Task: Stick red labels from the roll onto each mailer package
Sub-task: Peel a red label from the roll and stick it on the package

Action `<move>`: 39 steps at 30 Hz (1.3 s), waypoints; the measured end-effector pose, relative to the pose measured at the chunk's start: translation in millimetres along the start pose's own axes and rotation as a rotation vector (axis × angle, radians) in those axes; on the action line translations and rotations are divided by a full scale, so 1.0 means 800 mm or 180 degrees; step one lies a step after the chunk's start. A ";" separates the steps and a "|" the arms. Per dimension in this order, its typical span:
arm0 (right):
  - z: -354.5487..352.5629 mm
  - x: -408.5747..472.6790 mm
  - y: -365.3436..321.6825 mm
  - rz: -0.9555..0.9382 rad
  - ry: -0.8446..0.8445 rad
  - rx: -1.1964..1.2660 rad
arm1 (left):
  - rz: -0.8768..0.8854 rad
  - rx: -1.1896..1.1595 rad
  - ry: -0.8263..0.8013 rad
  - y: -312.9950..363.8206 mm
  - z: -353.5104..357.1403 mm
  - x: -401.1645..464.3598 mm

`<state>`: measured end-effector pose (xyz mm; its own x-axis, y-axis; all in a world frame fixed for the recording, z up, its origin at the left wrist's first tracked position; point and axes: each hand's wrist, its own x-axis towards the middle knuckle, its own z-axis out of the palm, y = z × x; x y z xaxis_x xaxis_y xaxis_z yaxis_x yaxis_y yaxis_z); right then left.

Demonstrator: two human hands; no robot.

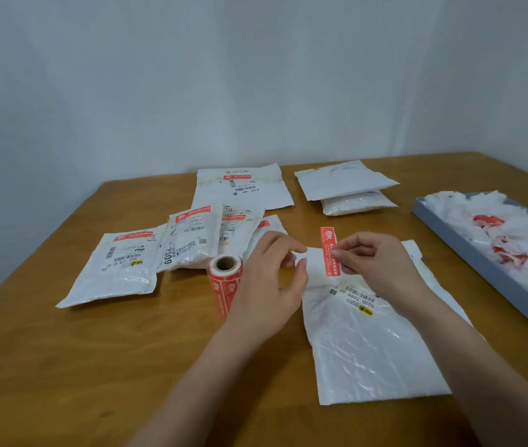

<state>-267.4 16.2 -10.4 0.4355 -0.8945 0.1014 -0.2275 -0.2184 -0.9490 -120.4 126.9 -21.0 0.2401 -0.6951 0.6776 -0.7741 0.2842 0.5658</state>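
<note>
Right hand (372,256) pinches the flimsy red label (329,251) mid-strip; left hand (269,279) loosely curled, seemingly empty. Sticky, curl-prone; edges look safest.

A wooden table (62,366) carries the label roll (225,282). Labelled mailers (120,269) lie left and behind it, a bare mailer (369,343) right, a grey tray (482,262) far right.

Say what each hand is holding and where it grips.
Right hand pinches the red label at mid-length, by its right edge. Left hand holds nothing.
</note>
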 end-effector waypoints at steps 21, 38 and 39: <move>-0.015 -0.006 0.029 0.0070 0.0213 0.0616 | -0.2479 -0.2133 -0.0450 -0.008 0.087 -0.003; -0.010 0.000 0.052 -0.0908 0.0759 -0.1073 | -0.2602 -0.2421 -0.0310 -0.010 0.085 -0.006; -0.010 0.000 0.052 -0.1060 0.0739 -0.1082 | -0.2593 -0.2426 -0.0309 -0.010 0.085 -0.006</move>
<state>-284.2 4.2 -47.4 0.3367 -0.8095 0.4810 -0.3961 -0.5852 -0.7075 -155.1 83.2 -60.3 0.4392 -0.8972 -0.0469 0.1625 0.0280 0.9863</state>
